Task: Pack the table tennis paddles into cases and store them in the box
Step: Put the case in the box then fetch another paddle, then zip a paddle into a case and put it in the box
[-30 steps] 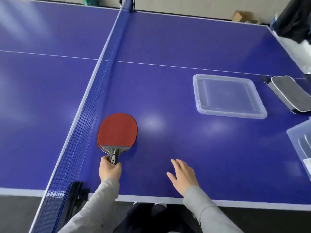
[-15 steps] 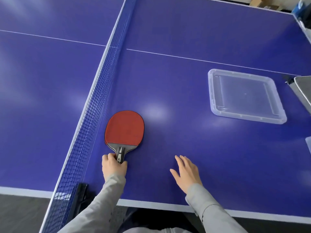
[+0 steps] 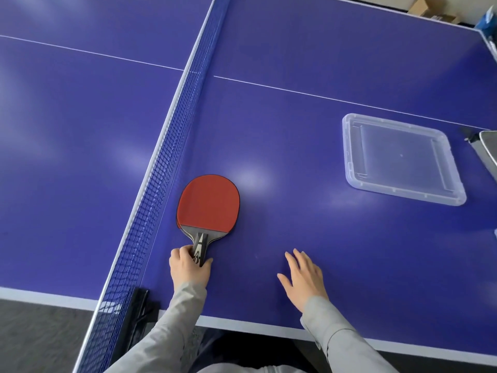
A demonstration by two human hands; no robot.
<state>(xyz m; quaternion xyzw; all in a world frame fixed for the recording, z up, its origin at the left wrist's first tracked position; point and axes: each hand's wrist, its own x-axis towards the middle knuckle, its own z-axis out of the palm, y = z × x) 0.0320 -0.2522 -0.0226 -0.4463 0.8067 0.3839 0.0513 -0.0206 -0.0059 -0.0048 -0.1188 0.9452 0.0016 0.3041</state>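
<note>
Smooth blue table top [image 3: 322, 238], semi-glossy, carrying soft pale reflections of light; painted white lines along the edges and down the middle. Woven mesh net [image 3: 164, 184], dark blue cord with a white fabric band on top, clamped by a black bracket [image 3: 134, 313] of matt finish. Red rubber sheet on the paddle [image 3: 208, 201], matt and even; dark wood-grained blade below it, handle with a glossy black and pale inlay, gripped by the left hand [image 3: 188, 267]. Translucent plastic lid [image 3: 400, 160], clear and slightly frosted, smooth with moulded ridges. Light grey cloth sleeves [image 3: 338, 329], soft and creased. Grey case [image 3: 488, 149] at the right edge, matt.
</note>
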